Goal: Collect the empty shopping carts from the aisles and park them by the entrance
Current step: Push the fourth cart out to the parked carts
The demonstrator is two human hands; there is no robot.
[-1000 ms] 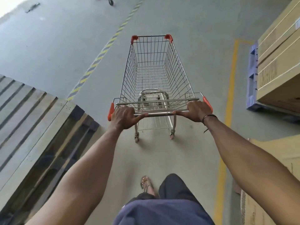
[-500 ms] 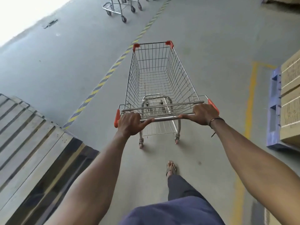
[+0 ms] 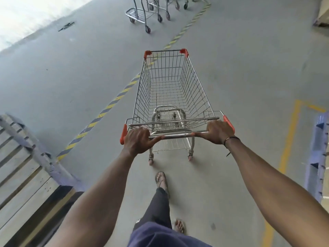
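Both hands are working the empty silver wire shopping cart with orange corner caps [image 3: 170, 90], which is the reference point for everything below. The left hand [image 3: 138, 140] is wrapping its fingers over the cart's chrome push bar [image 3: 178, 135] near the bar's left end, thumb lying along the bar. The right hand [image 3: 216, 132] is clasping the same bar near its right end, a dark cord bracelet [image 3: 231, 139] sitting on that wrist. Just behind the cart, a sandalled foot [image 3: 161, 180] is stepping forward on the grey concrete floor [image 3: 240, 68].

To the cart's left and behind it, a stack of weathered wooden pallets [image 3: 26, 175] is lying close to the walking line. To its right, a blue plastic pallet [image 3: 318, 154] is standing beyond a solid yellow floor line [image 3: 289, 134]. A yellow-and-black striped floor line [image 3: 110, 106] is running diagonally under the cart's front left corner and on ahead.

Well ahead of the cart, slightly left, a cluster of parked metal carts [image 3: 151, 13] is waiting near bright daylight (probably the entrance, though no doorway is showing).

Step in hand, by my reading: delivering this cart to the parking spot. The basket is carrying nothing. The next move is likely calling for a slight leftward steer, keeping off the wooden pallets, then lining up with the parked carts.
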